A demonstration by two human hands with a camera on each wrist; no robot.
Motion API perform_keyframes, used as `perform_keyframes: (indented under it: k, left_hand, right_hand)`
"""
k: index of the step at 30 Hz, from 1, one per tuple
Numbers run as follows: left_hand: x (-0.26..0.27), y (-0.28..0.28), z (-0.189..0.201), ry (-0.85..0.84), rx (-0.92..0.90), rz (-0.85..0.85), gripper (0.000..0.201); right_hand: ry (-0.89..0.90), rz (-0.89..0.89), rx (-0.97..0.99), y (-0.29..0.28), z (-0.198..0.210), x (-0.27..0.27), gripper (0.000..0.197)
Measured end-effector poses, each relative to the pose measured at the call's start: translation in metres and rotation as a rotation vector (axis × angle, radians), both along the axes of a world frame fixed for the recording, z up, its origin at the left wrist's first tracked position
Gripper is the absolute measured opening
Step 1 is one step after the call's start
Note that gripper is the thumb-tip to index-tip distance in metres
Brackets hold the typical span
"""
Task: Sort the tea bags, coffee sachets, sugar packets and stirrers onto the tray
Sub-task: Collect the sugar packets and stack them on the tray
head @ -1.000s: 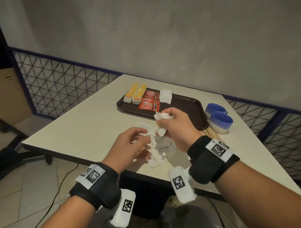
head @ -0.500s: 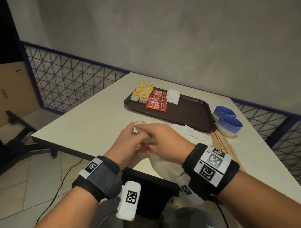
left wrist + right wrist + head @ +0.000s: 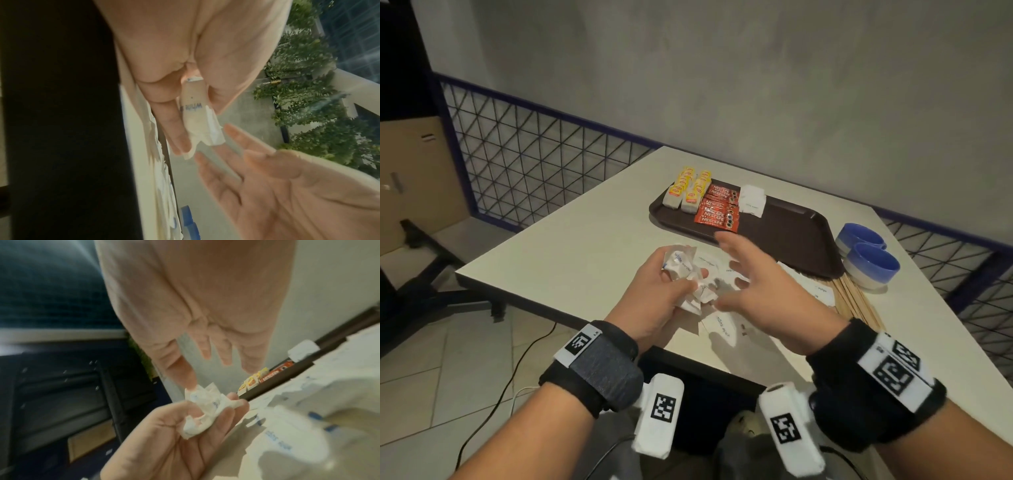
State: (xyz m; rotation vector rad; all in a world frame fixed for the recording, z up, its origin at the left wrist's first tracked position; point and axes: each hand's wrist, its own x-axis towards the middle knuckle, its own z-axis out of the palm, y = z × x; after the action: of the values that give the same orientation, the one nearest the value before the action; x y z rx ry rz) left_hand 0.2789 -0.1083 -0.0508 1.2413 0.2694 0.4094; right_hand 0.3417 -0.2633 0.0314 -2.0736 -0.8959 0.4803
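My left hand (image 3: 671,277) grips a crumpled bunch of white sugar packets (image 3: 681,262) just above the table's near edge; the same bunch of sugar packets (image 3: 205,405) shows in the right wrist view, and one sugar packet (image 3: 195,116) is pinched in the left wrist view. My right hand (image 3: 729,263) hovers beside it, fingers spread, holding nothing. More sugar packets (image 3: 722,327) lie loose under the hands. The brown tray (image 3: 794,236) carries yellow tea bags (image 3: 688,192), red coffee sachets (image 3: 717,210) and white sugar packets (image 3: 752,201). Wooden stirrers (image 3: 856,303) lie right of the tray.
Two blue cups (image 3: 873,265) stand nested at the tray's right end, near the stirrers. The white table (image 3: 571,246) ends close to my wrists. A blue metal grid fence (image 3: 534,164) runs behind the table, and a black cable lies on the tiled floor.
My right hand carried white packets to the left hand, let go and opened. The left hand now holds the bunch. The head view has shifted left.
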Motion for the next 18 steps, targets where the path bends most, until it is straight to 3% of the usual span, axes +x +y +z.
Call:
perform_keyframes:
  k: [3, 5, 7, 10, 14, 18]
  left_hand:
    - [0.000, 0.000, 0.000, 0.006, 0.011, -0.012, 0.048]
    - [-0.001, 0.000, 0.000, 0.017, 0.035, -0.024, 0.047]
    - [-0.001, 0.000, -0.002, 0.016, 0.089, -0.041, 0.046]
    - [-0.002, -0.002, -0.001, 0.014, 0.179, -0.069, 0.046]
    - [-0.001, -0.004, 0.001, 0.046, 0.316, -0.105, 0.048]
    - [-0.002, -0.006, 0.002, 0.048, 0.351, -0.120, 0.036]
  right_hand:
    - [0.282, -0.217, 0.246, -0.019, -0.007, 0.005, 0.049]
    - [0.456, -0.263, 0.333, -0.029, -0.017, 0.001, 0.029]
    - [0.540, -0.269, 0.348, -0.033, -0.028, -0.009, 0.020]
    - [0.557, -0.289, 0.352, -0.030, -0.042, -0.021, 0.026]
    - [0.427, -0.282, 0.320, -0.024, -0.049, -0.026, 0.018]
    - [0.364, -0.304, 0.374, -0.021, -0.057, -0.022, 0.023]
